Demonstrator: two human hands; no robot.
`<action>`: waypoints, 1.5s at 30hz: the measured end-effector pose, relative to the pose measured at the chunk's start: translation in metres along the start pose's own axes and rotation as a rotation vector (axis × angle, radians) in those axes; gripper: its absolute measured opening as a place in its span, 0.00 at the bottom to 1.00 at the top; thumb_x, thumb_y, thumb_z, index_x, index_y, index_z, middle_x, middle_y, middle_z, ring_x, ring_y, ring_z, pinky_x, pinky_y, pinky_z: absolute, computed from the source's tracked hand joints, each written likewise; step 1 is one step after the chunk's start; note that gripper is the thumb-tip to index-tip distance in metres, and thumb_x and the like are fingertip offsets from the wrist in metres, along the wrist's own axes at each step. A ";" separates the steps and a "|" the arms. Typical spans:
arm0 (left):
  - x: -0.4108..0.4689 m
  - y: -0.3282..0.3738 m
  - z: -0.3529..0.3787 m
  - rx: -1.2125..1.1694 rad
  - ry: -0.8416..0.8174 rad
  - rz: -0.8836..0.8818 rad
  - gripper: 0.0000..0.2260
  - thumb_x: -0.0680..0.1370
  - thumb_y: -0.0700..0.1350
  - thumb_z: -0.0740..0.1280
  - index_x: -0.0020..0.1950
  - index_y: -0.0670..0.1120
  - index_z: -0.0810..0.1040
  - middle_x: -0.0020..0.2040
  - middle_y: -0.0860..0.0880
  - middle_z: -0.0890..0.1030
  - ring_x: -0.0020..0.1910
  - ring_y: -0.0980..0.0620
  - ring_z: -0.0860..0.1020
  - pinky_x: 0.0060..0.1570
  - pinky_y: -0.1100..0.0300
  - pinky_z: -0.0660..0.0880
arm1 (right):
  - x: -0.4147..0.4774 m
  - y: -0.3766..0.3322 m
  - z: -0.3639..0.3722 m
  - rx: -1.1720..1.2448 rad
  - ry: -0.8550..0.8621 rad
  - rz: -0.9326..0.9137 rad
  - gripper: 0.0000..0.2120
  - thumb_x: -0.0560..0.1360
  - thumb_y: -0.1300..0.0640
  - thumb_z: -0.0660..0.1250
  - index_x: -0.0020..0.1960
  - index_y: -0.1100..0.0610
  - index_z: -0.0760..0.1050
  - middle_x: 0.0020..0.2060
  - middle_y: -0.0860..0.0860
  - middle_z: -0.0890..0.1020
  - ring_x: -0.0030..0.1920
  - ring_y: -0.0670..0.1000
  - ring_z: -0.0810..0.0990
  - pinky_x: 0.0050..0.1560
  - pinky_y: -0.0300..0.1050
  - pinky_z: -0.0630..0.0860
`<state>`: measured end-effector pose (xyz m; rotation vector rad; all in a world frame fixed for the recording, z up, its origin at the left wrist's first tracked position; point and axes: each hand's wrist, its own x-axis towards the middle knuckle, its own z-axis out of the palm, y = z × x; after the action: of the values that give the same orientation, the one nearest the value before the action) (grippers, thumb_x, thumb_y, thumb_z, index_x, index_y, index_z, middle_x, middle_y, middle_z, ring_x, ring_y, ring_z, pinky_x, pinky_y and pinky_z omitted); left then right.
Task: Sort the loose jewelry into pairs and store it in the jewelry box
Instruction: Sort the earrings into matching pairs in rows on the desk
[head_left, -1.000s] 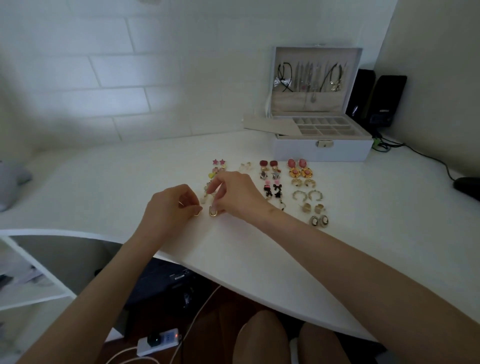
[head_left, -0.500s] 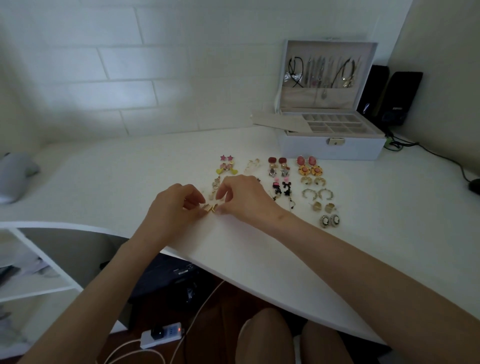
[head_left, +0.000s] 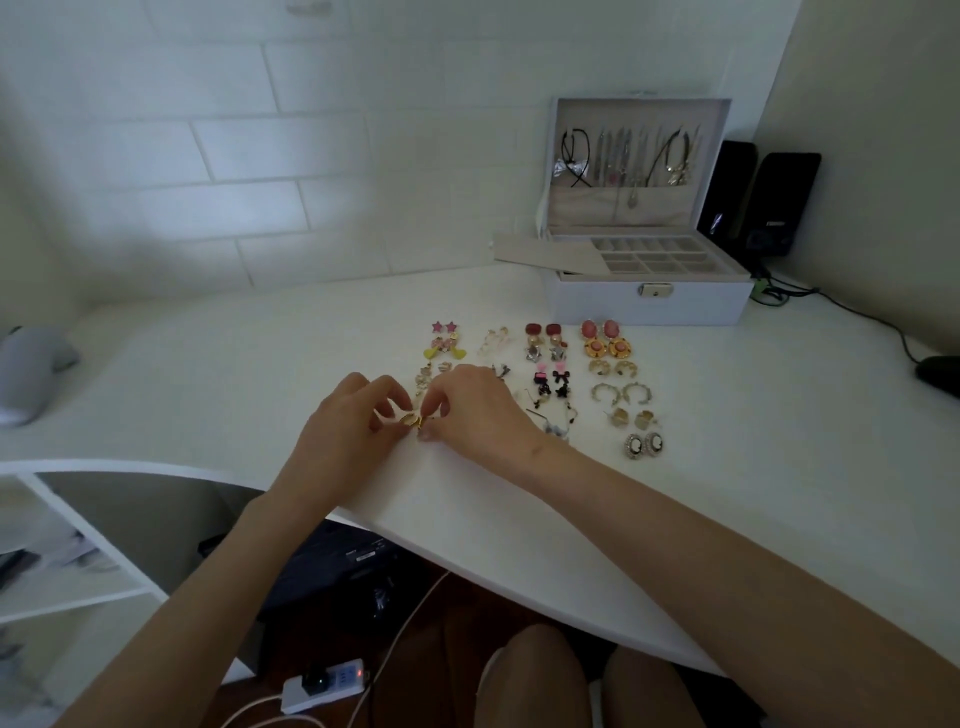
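Paired earrings (head_left: 545, 379) lie on the desk (head_left: 260, 364) before the jewelry box (head_left: 647, 304).

One head-worn view (wide-angle) looks forward and down — close over the white desk (head_left: 260, 374) edge.

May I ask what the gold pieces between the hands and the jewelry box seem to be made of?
The gold pieces, pinched between the left hand and right hand, look like polished yellow metal, bright and glinting; solid or plated, I cannot tell. The jewelry box looks wrapped in smooth, matte pale leatherette, with a shiny metal clasp and a beige, fabric-like lining.
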<state>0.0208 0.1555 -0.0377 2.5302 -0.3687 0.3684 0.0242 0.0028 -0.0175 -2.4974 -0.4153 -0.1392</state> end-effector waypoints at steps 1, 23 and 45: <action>-0.001 0.000 0.001 0.010 0.001 0.011 0.03 0.74 0.40 0.69 0.46 0.48 0.78 0.44 0.50 0.73 0.37 0.62 0.72 0.37 0.69 0.67 | 0.000 0.000 0.000 -0.002 0.003 -0.001 0.10 0.69 0.58 0.73 0.49 0.60 0.82 0.48 0.55 0.81 0.50 0.52 0.77 0.47 0.40 0.68; -0.003 0.056 -0.004 -0.129 0.089 0.115 0.03 0.75 0.41 0.68 0.47 0.46 0.76 0.48 0.51 0.76 0.40 0.59 0.76 0.39 0.68 0.70 | -0.047 0.039 -0.076 0.061 0.195 0.047 0.05 0.73 0.54 0.69 0.48 0.52 0.80 0.39 0.45 0.79 0.39 0.43 0.76 0.46 0.39 0.74; 0.169 0.180 0.099 -0.261 -0.151 -0.335 0.26 0.77 0.53 0.64 0.73 0.53 0.59 0.72 0.38 0.57 0.71 0.39 0.56 0.69 0.51 0.56 | -0.007 0.215 -0.173 0.154 0.481 0.337 0.13 0.75 0.57 0.68 0.59 0.57 0.77 0.57 0.56 0.77 0.55 0.53 0.76 0.51 0.40 0.69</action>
<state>0.1356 -0.0763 0.0252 2.3115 -0.0399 -0.0010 0.0866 -0.2655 0.0056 -2.2442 0.1863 -0.5342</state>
